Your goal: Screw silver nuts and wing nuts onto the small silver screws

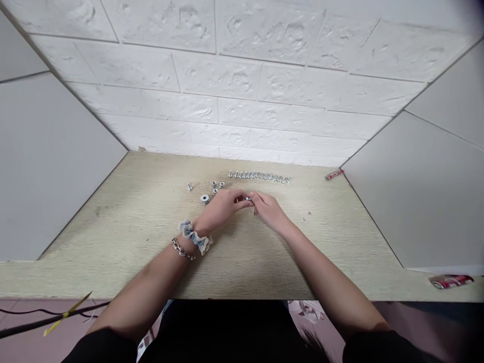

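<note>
My left hand (227,201) is closed, its fingertips pinching one end of a small silvery bolt (247,198). From the other side my right hand (266,205) grips the same piece, so the two hands meet over the table. Fingers cover much of the bolt, and whether a nut is on it cannot be made out. Just beyond my left hand stand several small nut-like metal parts (214,184). A round metal piece with a dark hole (204,199) sits beside my left wrist. Behind both hands runs a row of silvery bolts (260,176).
A lone bolt (189,186) stands left of the group. Red cylinders resembling batteries or small cans lie at the right, one far (334,174) and one near (451,282). White brick-pattern wall (234,116) closes the back of the wooden tabletop (124,222); pale panels (419,191) flank it.
</note>
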The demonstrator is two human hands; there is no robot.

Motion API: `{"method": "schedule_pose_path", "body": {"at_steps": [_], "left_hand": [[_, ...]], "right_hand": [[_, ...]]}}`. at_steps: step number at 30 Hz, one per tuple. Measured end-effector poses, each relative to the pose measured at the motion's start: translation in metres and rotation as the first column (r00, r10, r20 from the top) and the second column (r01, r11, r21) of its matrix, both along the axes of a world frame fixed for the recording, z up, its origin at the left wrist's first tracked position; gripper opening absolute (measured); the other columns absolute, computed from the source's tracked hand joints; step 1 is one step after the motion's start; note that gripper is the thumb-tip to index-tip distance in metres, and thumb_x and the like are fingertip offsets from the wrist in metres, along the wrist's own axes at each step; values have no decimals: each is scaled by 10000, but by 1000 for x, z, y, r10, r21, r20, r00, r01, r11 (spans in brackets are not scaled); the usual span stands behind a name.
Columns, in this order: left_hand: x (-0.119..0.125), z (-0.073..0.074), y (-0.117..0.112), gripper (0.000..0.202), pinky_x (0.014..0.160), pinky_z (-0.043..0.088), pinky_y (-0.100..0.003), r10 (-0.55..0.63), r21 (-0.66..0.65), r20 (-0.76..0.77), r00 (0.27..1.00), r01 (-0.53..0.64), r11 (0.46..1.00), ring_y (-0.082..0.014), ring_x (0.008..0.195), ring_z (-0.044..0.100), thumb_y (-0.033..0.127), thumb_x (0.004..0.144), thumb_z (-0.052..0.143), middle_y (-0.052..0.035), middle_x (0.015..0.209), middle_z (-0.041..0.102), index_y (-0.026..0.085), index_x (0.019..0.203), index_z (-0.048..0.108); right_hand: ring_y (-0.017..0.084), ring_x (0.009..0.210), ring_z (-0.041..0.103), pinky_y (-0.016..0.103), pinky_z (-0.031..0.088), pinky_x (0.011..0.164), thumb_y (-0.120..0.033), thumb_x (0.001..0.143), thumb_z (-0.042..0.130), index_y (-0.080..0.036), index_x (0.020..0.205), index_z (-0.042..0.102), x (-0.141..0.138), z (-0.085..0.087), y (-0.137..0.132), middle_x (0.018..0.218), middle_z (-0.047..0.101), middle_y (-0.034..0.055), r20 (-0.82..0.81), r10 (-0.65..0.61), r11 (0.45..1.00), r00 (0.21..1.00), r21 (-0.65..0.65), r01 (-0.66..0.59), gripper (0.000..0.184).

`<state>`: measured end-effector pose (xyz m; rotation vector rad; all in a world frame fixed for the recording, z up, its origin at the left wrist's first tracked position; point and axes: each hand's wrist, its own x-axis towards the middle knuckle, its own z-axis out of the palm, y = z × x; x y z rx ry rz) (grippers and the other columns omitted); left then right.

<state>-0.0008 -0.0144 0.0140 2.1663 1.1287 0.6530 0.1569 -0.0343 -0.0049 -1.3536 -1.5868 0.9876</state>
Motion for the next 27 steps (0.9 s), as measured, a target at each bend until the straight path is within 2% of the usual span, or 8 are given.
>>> {"method": "schedule_pose_path", "body": {"at_steps": [3,6,8,12,17,23,26,27], "left_hand": [[0,4,0,306,562,335,-241,6,-153,80,997,6,988,-115,588,485,422,824,497,-2,651,583,160,707,603],[1,8,-1,404,504,330,-232,-4,-342,230,973,84,936,-95,524,448,469,862,404,-4,613,536,154,653,547],[1,10,-2,446,486,323,-233,2,-414,317,949,137,900,-89,501,420,486,882,350,-2,579,494,157,632,517],[-1,12,-3,431,481,310,-229,37,-484,390,920,171,858,-83,506,396,496,876,370,4,573,457,159,644,506],[-2,9,1,320,504,328,-214,57,-472,411,910,158,868,-79,549,416,458,803,522,20,598,457,158,692,511],[-1,8,2,270,548,370,-212,98,-458,437,894,127,880,-72,574,446,387,708,640,30,655,499,155,806,544],[0,6,2,264,579,387,-220,96,-443,473,876,143,885,-79,614,484,354,689,662,20,698,549,151,819,554],[0,6,2,256,591,391,-225,78,-437,481,874,162,885,-83,626,496,348,693,660,16,704,565,148,819,561]], "right_hand": [[135,606,451,264,313,591,-375,857,414,-213,633,506,1,2,-2,594,493,-23,59,-4,994,998,113,-3,291],[149,689,474,278,335,643,-347,863,420,-218,712,504,2,4,-4,708,524,-3,89,36,972,995,229,-55,216],[159,730,480,287,345,670,-333,856,443,-222,762,512,3,4,-5,751,537,8,97,68,958,993,273,-93,161],[159,727,495,303,360,692,-297,835,479,-234,896,537,4,4,-6,844,557,24,104,83,951,991,288,-110,105],[126,666,494,281,376,646,-199,785,484,-246,928,560,3,6,-6,926,550,20,54,47,950,997,307,-61,169],[79,571,472,239,369,570,-135,696,495,-245,982,500,4,2,-3,931,574,-20,-151,-2,991,989,132,22,306],[91,541,458,234,373,545,-271,762,509,-206,809,532,4,-4,1,681,552,-39,-269,10,1000,963,-5,-12,83],[96,525,452,235,369,531,-355,794,490,-194,718,531,3,-5,2,596,520,-38,-284,23,998,959,-45,-37,183]]}}
